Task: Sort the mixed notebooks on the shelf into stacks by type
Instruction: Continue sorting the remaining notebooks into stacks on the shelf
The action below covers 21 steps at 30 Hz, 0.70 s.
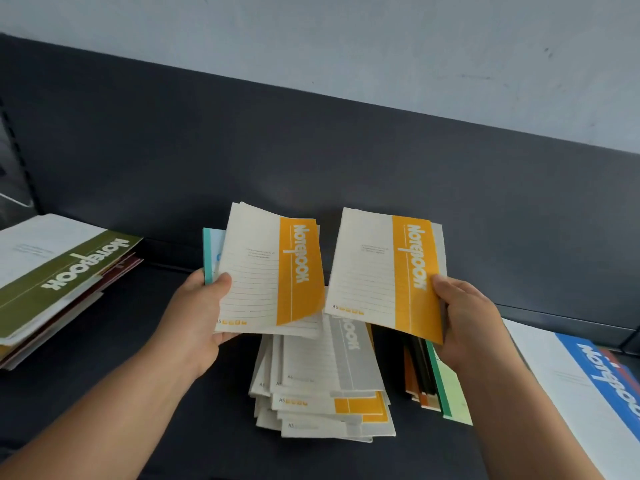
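My left hand grips a small bundle of A5 notebooks; the front one is cream with an orange band, and a teal-edged one shows behind it. My right hand holds another orange-band notebook, with a grey-edged one behind it. Both bundles hover above a loose pile of grey-band and orange-band A5 notebooks on the dark shelf. A short stack with orange, black and green spines lies just right of the pile, partly under my right hand.
A stack of larger notebooks topped by an olive-green-band one sits at the left. A large blue-band notebook lies on a stack at the right edge. The dark back panel rises behind the shelf.
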### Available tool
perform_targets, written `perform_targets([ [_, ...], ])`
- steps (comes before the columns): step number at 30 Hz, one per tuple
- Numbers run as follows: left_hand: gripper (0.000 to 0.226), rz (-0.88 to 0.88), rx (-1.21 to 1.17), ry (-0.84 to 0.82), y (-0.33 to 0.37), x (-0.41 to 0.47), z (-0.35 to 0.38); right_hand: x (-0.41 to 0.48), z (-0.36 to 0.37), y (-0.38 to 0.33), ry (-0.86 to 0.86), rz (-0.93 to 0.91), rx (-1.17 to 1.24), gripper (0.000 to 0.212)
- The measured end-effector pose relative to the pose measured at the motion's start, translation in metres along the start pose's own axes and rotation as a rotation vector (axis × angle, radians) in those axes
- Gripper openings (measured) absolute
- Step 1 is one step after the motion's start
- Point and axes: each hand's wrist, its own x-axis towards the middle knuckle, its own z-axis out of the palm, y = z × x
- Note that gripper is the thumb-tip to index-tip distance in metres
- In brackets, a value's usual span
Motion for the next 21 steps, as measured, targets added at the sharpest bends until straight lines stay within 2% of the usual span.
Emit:
perform_targets([
  [6, 0.017, 0.008, 0.043, -0.01, -0.001, -0.008, 0.008, 0.002, -0.006, 0.001, -0.04, 0.065, 0.096, 0.021],
  [11, 0.016, 0.015, 0.036, -0.078, -0.006, -0.022, 0.028, -0.009, 0.021, 0.015, -0.089, -0.025, -0.021, 0.012],
  [15, 0.011, 0.042, 0.03, -0.136, -0.011, -0.033, 0.039, -0.014, 0.034, 0.024, -0.095, -0.087, -0.069, 0.014],
  [21, 0.02, 0.065, 0.036, -0.118, -0.015, -0.035, 0.036, -0.011, 0.029, 0.024, -0.139, -0.16, -0.076, 0.011],
])
